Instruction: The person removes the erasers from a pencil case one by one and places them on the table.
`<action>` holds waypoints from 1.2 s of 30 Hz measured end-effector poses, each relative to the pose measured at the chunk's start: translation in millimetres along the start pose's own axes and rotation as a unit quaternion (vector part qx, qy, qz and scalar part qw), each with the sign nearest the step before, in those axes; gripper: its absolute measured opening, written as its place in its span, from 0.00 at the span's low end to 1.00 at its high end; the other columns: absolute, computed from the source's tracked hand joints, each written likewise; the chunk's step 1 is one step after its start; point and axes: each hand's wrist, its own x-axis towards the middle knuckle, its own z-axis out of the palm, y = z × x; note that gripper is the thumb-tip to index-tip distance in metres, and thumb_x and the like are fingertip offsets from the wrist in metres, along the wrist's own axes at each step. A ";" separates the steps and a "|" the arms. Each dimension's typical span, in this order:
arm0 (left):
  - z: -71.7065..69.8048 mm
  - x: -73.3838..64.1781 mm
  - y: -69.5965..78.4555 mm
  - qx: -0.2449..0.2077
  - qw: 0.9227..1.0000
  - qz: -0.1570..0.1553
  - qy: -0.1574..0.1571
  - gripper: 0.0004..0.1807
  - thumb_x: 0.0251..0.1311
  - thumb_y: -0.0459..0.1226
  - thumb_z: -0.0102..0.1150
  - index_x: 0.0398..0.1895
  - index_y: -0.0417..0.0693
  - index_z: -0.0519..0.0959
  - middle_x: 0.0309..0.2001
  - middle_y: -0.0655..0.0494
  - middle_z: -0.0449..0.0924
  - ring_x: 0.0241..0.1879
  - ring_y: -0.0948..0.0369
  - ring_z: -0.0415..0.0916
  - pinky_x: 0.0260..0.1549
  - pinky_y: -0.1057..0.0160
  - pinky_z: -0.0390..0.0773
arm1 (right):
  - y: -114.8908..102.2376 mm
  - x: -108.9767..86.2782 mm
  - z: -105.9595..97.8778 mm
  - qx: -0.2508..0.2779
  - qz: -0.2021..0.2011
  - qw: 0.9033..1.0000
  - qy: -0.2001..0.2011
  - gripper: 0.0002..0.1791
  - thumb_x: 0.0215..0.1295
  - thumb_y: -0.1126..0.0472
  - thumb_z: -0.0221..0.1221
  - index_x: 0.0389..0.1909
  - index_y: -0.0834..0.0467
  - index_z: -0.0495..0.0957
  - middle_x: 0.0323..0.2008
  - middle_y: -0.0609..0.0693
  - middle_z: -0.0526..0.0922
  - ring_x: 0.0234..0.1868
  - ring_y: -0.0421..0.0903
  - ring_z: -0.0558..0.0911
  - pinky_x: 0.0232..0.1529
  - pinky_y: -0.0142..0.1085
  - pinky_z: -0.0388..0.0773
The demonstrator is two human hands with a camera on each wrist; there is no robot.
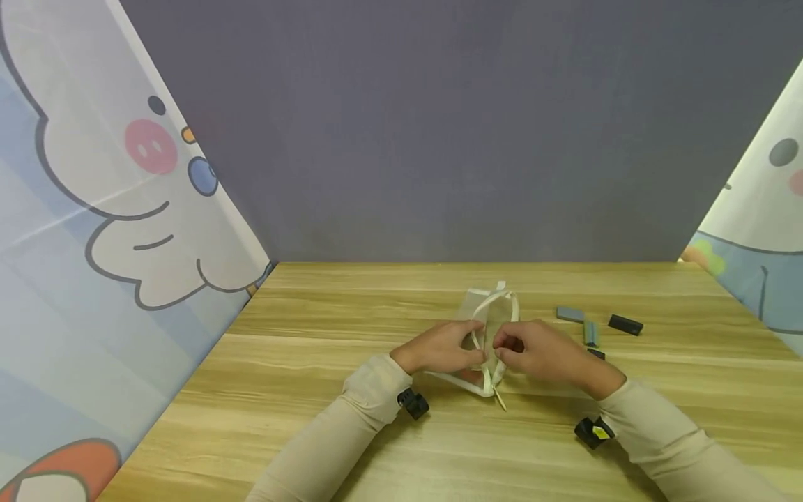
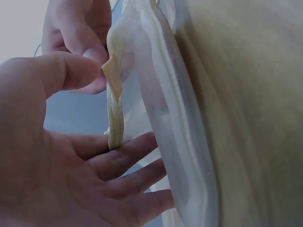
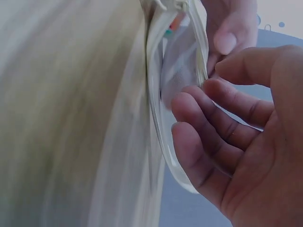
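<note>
A whitish see-through mesh pouch (image 1: 472, 307) with a cream zip edge lies on the table, its mouth spread apart. My left hand (image 1: 442, 346) is at the pouch's left side. In the left wrist view its thumb touches the cream edge (image 2: 115, 116), while the other fingers extend fairly straight against the mesh. From the right, my right hand (image 1: 542, 352) pinches the rim between thumb and forefinger, with its other fingers bent beside the mouth (image 3: 177, 170). A zip pull (image 1: 499, 399) hangs off the pouch's near corner. The inside is only partly visible.
On the wooden table (image 1: 301, 390), right of the pouch, lie a grey block (image 1: 569, 314), a grey-green piece with a blue stripe (image 1: 591, 333) and a black block (image 1: 625, 324). My right hand partly hides another dark piece (image 1: 597, 354). A grey panel (image 1: 439, 139) stands behind.
</note>
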 end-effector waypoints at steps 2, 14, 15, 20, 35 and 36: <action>-0.4 -0.1 -0.7 -0.002 1.000 0.002 -0.004 0.35 0.66 0.49 0.54 0.74 0.45 0.66 0.61 0.58 0.75 0.48 0.67 0.73 0.51 0.68 0.73 | -1.8 0.9 3.6 -0.006 -0.006 1.000 -0.001 0.03 0.72 0.61 0.60 0.39 0.53 0.82 0.31 0.39 0.81 0.32 0.34 0.78 0.33 0.34 0.77; -1.0 5.9 -9.1 -0.021 0.999 0.029 -0.013 0.35 0.66 0.44 0.51 0.76 0.42 0.62 0.63 0.56 0.74 0.47 0.67 0.73 0.50 0.70 0.72 | -0.7 2.4 12.9 0.010 -0.019 1.000 -0.009 0.03 0.71 0.63 0.61 0.40 0.52 0.81 0.37 0.41 0.83 0.39 0.36 0.81 0.41 0.38 0.81; -0.6 5.8 -9.4 -0.020 0.999 0.026 -0.013 0.36 0.66 0.44 0.51 0.76 0.43 0.62 0.65 0.56 0.73 0.48 0.67 0.72 0.52 0.70 0.71 | -0.8 2.3 13.4 0.009 -0.022 1.000 -0.010 0.02 0.72 0.62 0.61 0.40 0.52 0.81 0.37 0.40 0.82 0.39 0.36 0.81 0.41 0.38 0.81; 1.0 6.0 -10.9 -0.024 0.999 0.022 -0.013 0.36 0.66 0.44 0.51 0.77 0.43 0.61 0.68 0.56 0.70 0.50 0.67 0.70 0.56 0.69 0.69 | -1.3 2.7 15.9 -0.005 -0.032 0.999 -0.012 0.03 0.73 0.57 0.60 0.39 0.50 0.81 0.36 0.36 0.81 0.39 0.35 0.81 0.40 0.37 0.81; 5.5 6.1 -15.7 -0.076 0.997 0.008 0.020 0.27 0.80 0.50 0.37 0.76 0.54 0.65 0.70 0.56 0.69 0.58 0.67 0.70 0.60 0.65 0.68 | -2.8 3.9 17.4 0.001 -0.026 0.999 -0.024 0.07 0.68 0.65 0.63 0.42 0.51 0.82 0.40 0.41 0.82 0.41 0.39 0.82 0.39 0.37 0.82; 5.4 5.9 -15.9 -0.083 0.996 0.008 0.019 0.28 0.80 0.52 0.37 0.76 0.54 0.65 0.71 0.55 0.67 0.59 0.67 0.72 0.62 0.64 0.67 | -3.0 3.9 17.6 -0.001 -0.025 0.999 -0.023 0.07 0.67 0.65 0.63 0.42 0.51 0.82 0.40 0.41 0.82 0.41 0.39 0.82 0.39 0.37 0.82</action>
